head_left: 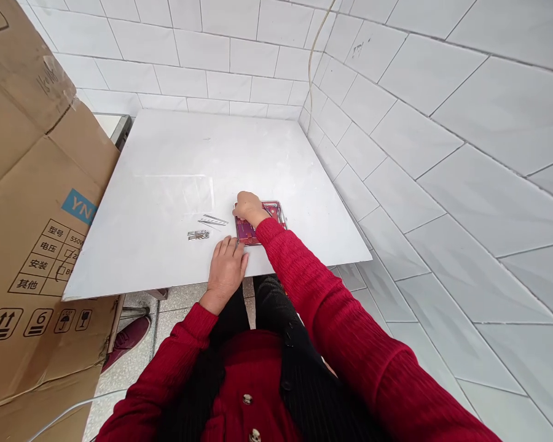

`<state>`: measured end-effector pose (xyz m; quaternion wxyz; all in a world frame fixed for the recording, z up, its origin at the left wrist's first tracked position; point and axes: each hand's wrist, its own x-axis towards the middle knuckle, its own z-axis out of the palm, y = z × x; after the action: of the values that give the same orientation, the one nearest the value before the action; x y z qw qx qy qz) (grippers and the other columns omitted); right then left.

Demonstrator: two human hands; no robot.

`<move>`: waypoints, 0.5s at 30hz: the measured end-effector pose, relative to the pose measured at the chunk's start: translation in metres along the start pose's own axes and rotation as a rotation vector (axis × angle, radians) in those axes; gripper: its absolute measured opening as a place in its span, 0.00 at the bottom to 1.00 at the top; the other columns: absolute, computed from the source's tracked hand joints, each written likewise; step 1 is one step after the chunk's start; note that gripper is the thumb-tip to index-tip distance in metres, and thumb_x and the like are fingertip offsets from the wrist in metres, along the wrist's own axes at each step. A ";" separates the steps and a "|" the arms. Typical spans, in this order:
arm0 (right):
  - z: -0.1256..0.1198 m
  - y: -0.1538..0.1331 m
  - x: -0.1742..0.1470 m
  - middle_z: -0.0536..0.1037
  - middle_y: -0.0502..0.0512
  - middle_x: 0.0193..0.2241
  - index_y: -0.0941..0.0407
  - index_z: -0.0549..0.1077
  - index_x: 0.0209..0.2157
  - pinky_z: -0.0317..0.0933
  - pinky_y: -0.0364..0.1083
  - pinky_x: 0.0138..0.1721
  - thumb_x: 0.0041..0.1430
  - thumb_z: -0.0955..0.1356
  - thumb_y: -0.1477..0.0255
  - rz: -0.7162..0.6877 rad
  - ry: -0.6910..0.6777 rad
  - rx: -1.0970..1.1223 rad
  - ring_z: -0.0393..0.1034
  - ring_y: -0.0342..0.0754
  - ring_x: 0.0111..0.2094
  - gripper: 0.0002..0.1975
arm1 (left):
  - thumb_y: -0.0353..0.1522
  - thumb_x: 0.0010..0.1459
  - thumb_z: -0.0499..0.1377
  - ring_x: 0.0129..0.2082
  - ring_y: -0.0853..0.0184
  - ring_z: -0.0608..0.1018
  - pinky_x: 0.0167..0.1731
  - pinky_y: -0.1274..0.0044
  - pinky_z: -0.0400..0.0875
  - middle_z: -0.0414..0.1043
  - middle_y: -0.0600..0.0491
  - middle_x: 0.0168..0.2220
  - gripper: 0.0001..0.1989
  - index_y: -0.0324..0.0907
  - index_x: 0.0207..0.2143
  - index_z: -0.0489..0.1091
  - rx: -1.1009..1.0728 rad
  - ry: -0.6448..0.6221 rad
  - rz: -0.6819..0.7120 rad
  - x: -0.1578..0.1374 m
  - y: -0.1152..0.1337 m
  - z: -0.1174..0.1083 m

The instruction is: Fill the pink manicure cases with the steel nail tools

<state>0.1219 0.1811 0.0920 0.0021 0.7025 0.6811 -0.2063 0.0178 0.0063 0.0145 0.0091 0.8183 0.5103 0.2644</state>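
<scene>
A red-purple open case (246,231) with slim metal tools in it, looking like a manicure kit, lies near the table's front edge. Over its upper left part is my right hand (247,205), fingers closed together and pointing down; what they hold, if anything, is hidden. My left hand (225,264) rests flat at the table edge, fingers stretched out, with the fingertips by the case's lower left corner. To the left of the case lie a pair of tweezers (214,220) with other thin metal tools, and nail clippers (198,234) nearer to me.
The white tabletop (166,147) reaches back to a tiled wall (203,55), and another tiled wall (419,178) runs along its right. A large cardboard box (41,184) stands close on the left. A cable (311,67) hangs in the far corner.
</scene>
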 end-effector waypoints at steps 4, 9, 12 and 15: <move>0.001 0.010 -0.002 0.78 0.58 0.20 0.60 0.80 0.31 0.74 0.50 0.43 0.56 0.73 0.78 0.038 -0.034 0.114 0.79 0.56 0.33 0.01 | 0.36 0.73 0.48 0.64 0.46 0.71 0.63 0.52 0.65 0.73 0.34 0.59 0.20 0.35 0.56 0.73 -0.003 -0.007 -0.003 0.000 0.000 0.000; -0.003 0.016 -0.001 0.79 0.59 0.22 0.62 0.80 0.35 0.73 0.48 0.41 0.59 0.71 0.77 0.068 0.038 0.219 0.78 0.54 0.30 0.03 | 0.35 0.72 0.49 0.64 0.47 0.71 0.64 0.54 0.65 0.73 0.35 0.59 0.19 0.36 0.55 0.73 0.007 -0.005 -0.004 0.000 0.001 0.000; -0.008 0.018 0.005 0.80 0.59 0.23 0.63 0.80 0.36 0.72 0.46 0.39 0.59 0.71 0.78 0.056 0.069 0.223 0.79 0.53 0.30 0.04 | 0.35 0.72 0.50 0.64 0.47 0.71 0.64 0.54 0.65 0.73 0.35 0.59 0.19 0.36 0.55 0.73 0.014 -0.006 -0.014 0.000 0.001 -0.001; -0.008 0.021 0.007 0.80 0.58 0.22 0.62 0.80 0.32 0.73 0.45 0.38 0.58 0.72 0.79 0.025 0.069 0.127 0.79 0.52 0.28 0.03 | 0.35 0.73 0.50 0.64 0.48 0.71 0.64 0.55 0.65 0.73 0.36 0.59 0.18 0.36 0.55 0.73 0.019 -0.006 -0.012 0.000 0.001 -0.001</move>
<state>0.1442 0.1888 0.0918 -0.0632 0.7165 0.6573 -0.2249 0.0188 0.0056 0.0157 0.0043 0.8159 0.5179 0.2570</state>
